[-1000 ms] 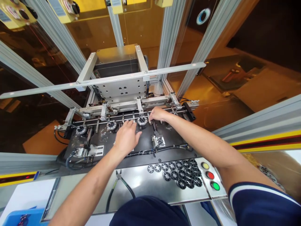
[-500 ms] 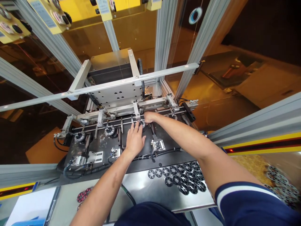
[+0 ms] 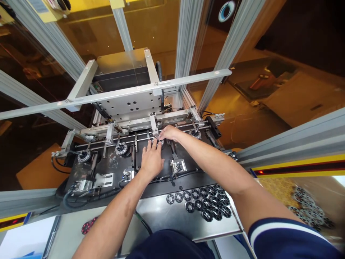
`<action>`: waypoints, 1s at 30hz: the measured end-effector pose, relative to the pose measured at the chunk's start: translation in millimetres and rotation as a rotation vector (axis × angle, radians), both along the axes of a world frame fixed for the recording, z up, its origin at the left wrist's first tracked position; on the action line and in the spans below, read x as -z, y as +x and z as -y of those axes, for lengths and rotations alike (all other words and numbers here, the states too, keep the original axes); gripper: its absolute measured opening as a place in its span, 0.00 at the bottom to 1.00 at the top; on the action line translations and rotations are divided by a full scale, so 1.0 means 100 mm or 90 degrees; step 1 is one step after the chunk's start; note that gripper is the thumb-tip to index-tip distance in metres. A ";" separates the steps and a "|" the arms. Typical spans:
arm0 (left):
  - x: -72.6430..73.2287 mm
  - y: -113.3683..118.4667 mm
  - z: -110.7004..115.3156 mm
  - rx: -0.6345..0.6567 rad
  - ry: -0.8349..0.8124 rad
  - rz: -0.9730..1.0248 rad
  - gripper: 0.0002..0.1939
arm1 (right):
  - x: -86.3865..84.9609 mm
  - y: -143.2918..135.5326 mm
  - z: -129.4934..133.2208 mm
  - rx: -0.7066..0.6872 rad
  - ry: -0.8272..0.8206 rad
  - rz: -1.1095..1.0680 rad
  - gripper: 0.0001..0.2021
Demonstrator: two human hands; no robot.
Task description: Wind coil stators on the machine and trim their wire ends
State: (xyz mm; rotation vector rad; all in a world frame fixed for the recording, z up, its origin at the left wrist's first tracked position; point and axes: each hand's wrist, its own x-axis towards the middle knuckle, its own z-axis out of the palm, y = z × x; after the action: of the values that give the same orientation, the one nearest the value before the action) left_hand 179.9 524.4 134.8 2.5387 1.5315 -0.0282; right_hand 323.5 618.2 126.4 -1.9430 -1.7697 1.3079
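Note:
Near the middle of the machine's dark plate (image 3: 118,172), a round slotted part (image 3: 159,141) sits under a metal arm. My left hand (image 3: 152,159) lies palm down with its fingers spread, the fingertips at the near left edge of that part. From the right, my right hand (image 3: 169,133) reaches over with bent fingers at the part's far right side; whether they grip it is hidden. Similar round parts sit in the machine at the left (image 3: 84,156), left of centre (image 3: 122,148) and right (image 3: 195,133).
Several loose black round parts (image 3: 207,203) lie on the metal tray (image 3: 161,219). Red-marked parts (image 3: 86,227) and a clipboard (image 3: 29,235) are at lower left. A long metal bar (image 3: 113,94) crosses above the machine. More round parts (image 3: 308,205) lie at far right.
The view has shifted slightly. My right hand has moved a little left over the round part, and its fingers show more. My left hand stays beside the part.

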 end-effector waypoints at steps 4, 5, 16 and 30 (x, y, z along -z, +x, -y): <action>-0.05 -0.01 -0.01 -0.001 -0.006 -0.014 0.37 | -0.21 -0.02 0.14 -0.001 0.067 0.020 0.15; -0.07 -0.03 0.00 0.003 -0.007 -0.015 0.37 | -0.30 0.01 0.23 0.000 0.095 0.030 0.15; -0.41 0.52 -0.21 0.221 -0.003 0.059 0.21 | -0.76 1.51 0.99 0.120 0.201 0.289 0.05; -0.04 1.15 -0.46 0.374 -0.025 -0.025 0.36 | -0.34 1.62 0.56 0.038 0.025 0.325 0.16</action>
State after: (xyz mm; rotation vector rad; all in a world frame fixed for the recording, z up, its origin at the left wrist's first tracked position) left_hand 295.3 570.3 139.2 2.8672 0.7358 -0.1811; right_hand 485.8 561.9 160.1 -2.4412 -1.9002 0.7917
